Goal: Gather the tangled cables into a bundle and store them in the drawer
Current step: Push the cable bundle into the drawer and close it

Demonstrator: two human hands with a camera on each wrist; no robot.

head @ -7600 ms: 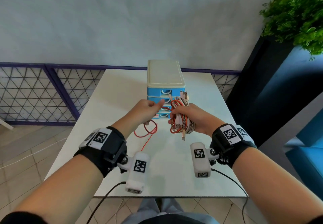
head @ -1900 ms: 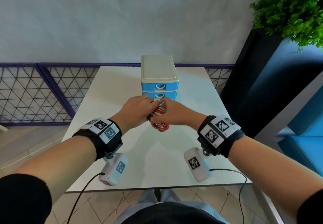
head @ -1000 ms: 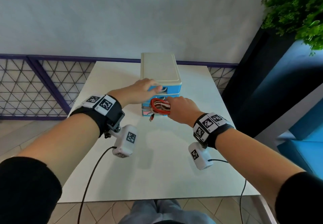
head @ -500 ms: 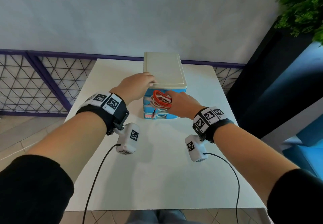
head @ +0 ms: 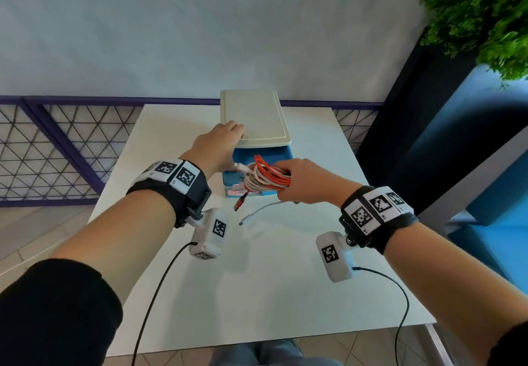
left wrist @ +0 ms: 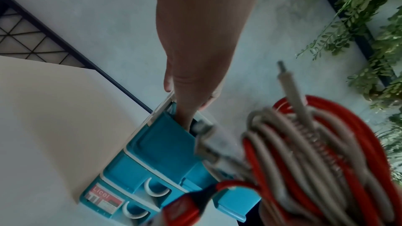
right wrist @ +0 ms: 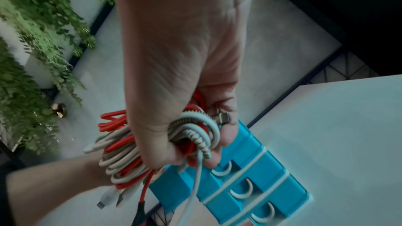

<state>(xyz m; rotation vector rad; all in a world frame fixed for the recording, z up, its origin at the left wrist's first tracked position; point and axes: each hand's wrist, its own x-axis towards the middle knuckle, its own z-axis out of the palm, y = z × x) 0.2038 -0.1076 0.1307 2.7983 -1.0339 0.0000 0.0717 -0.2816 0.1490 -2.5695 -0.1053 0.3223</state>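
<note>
Head view: right hand (head: 308, 181) clenched round coiled cable bundle (head: 264, 175), red and white loops held just above open top drawer (head: 258, 155) of blue drawer unit (head: 254, 125). Left hand (head: 220, 144) resting on near left corner of cream lid, fingers flat, steadying. Two loose ends hanging: red plug (head: 241, 203) and white plug (head: 248, 218), both dangling outside drawer over white table (head: 257, 280).

Left wrist view: left hand (left wrist: 195, 78) fingertips on lid edge, thumb down beside pulled-out drawer (left wrist: 165, 143); nothing gripped. Bundle (left wrist: 315, 152) blurred, close to lens, beside drawer.

Right wrist view: right hand (right wrist: 185, 92) fingers wrapped tight round bundle (right wrist: 130, 157); metal connector tip (right wrist: 224, 118) poking out near fingers, possibly pinned by one, hard to tell. Lower two drawers (right wrist: 256, 197) closed.

Progress: gathering done, drawer open. Left: lower bundle in, tuck trailing ends, close drawer.
</note>
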